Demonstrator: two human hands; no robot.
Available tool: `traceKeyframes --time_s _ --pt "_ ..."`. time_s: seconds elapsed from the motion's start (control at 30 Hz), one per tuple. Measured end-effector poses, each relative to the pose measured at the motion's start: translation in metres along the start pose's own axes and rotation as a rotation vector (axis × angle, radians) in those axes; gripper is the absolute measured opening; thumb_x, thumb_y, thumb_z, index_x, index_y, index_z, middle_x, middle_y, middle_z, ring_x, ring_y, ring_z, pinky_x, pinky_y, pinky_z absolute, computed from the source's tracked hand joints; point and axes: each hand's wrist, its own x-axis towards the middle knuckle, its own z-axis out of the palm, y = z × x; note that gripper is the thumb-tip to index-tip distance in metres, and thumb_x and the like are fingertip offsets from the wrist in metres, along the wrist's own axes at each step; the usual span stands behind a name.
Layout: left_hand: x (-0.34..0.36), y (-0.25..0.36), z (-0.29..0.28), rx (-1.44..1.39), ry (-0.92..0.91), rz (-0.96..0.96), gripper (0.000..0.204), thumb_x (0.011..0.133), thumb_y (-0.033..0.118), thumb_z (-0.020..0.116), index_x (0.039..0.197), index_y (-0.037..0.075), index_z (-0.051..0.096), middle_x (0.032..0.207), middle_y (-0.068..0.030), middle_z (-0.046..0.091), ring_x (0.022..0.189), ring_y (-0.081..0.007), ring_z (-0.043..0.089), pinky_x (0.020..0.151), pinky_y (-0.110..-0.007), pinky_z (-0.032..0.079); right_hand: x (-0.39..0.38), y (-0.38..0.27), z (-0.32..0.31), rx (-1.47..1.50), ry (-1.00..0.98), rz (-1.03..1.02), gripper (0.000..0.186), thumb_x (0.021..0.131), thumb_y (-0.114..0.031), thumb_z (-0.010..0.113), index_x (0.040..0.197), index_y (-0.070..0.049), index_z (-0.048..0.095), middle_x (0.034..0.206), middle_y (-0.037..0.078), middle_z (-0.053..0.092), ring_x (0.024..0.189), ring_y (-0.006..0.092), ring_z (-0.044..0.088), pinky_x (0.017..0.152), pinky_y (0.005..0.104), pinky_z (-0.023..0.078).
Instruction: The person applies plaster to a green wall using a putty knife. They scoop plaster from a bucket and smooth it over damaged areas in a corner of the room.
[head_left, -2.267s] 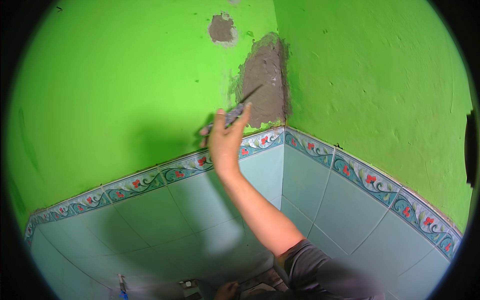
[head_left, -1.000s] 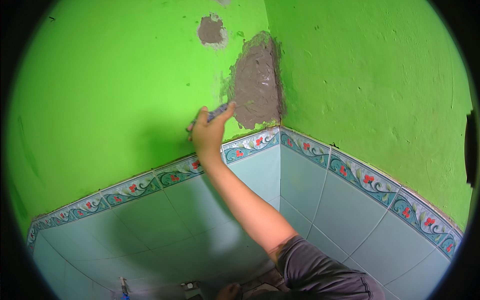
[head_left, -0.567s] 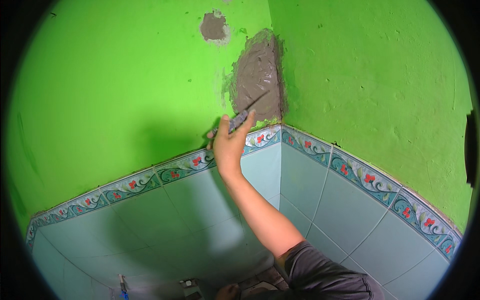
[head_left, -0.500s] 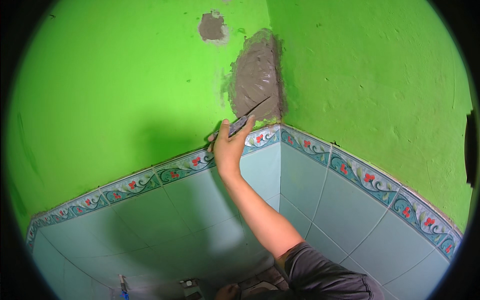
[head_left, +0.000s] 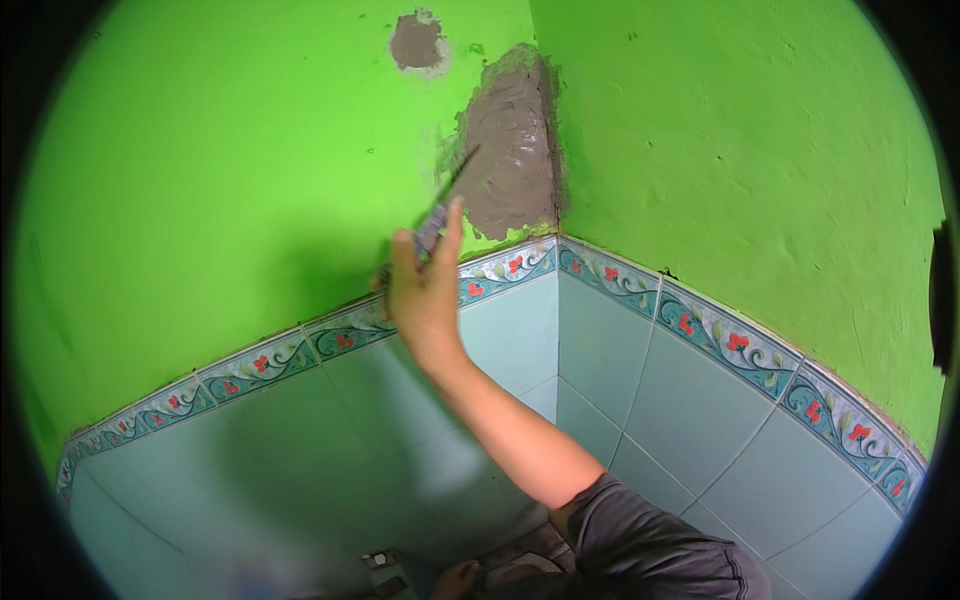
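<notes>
Head cam: tool (head_left: 430,232) in R hand (head_left: 427,305), blade (head_left: 464,170) up by grey patch (head_left: 515,160).

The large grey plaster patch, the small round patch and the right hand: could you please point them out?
Large grey plaster patch (head_left: 512,150): head view, its middle.
Small round patch (head_left: 416,43): head view, its grey centre.
Right hand (head_left: 426,302): head view, its middle.

Right hand (head_left: 428,290) shifted left, tool (head_left: 437,217) tilted steeper, now at grey patch's left edge (head_left: 468,145)
</notes>
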Motion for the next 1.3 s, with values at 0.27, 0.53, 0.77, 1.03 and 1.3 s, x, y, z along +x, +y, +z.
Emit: traceKeyframes --time_s 0.27,0.53,0.77,1.03,1.3 --pt "-0.017 0.016 -0.002 -0.061 -0.029 -0.069 0.065 0.102 0.053 0.042 0.146 0.007 0.051 0.151 -0.0168 0.048 0.137 -0.0329 0.049 0.113 -0.044 0.037 -0.104 0.007 -0.111 -0.016 -0.152 0.174 0.069 0.107 -0.013 0.037 0.163 -0.018 -0.004 0.106 0.012 0.055 0.058 0.0164 0.055 0.04 0.0253 0.039" --pt "0.064 -0.098 0.06 0.021 0.148 0.257 0.052 0.1 0.046 0.055 0.128 0.003 0.065 0.115 -0.0226 0.071 0.107 -0.0371 0.068 0.095 -0.044 0.051 -0.158 0.014 -0.185 0.31 -0.167 0.438 0.062 0.105 -0.016 0.036 0.162 -0.016 0.012 0.1 0.015 0.057 0.05 0.0184 0.048 0.043 0.0288 0.039" --pt "0.027 -0.054 0.07 -0.032 0.15 0.137 0.055 0.1 0.048 0.052 0.125 0.001 0.065 0.118 -0.0255 0.069 0.11 -0.0435 0.065 0.095 -0.048 0.051 -0.174 0.013 -0.218 0.398 -0.248 0.597 0.052 0.109 -0.025 0.038 0.157 -0.012 0.024 0.092 0.017 0.058 0.048 0.0183 0.048 0.041 0.0287 0.042" --pt "-0.015 -0.047 0.118 -0.113 0.294 -0.03 0.047 0.099 0.045 0.056 0.112 0.001 0.069 0.103 -0.0264 0.07 0.099 -0.0431 0.068 0.087 -0.048 0.052 -0.212 0.038 -0.236 0.277 -0.464 0.88 0.051 0.109 -0.023 0.04 0.155 -0.003 0.029 0.087 0.011 0.059 0.052 0.0139 0.049 0.046 0.0263 0.042" --pt "-0.083 -0.083 0.145 -0.337 0.657 -0.175 0.041 0.103 0.037 0.055 0.105 -0.002 0.067 0.094 -0.0205 0.071 0.077 -0.0374 0.069 0.076 -0.046 0.054 -0.295 0.101 -0.224 -0.074 -0.857 1.093 0.043 0.11 -0.019 0.044 0.152 -0.007 0.045 0.087 0.002 0.058 0.059 0.0058 0.045 0.051 0.0201 0.036"
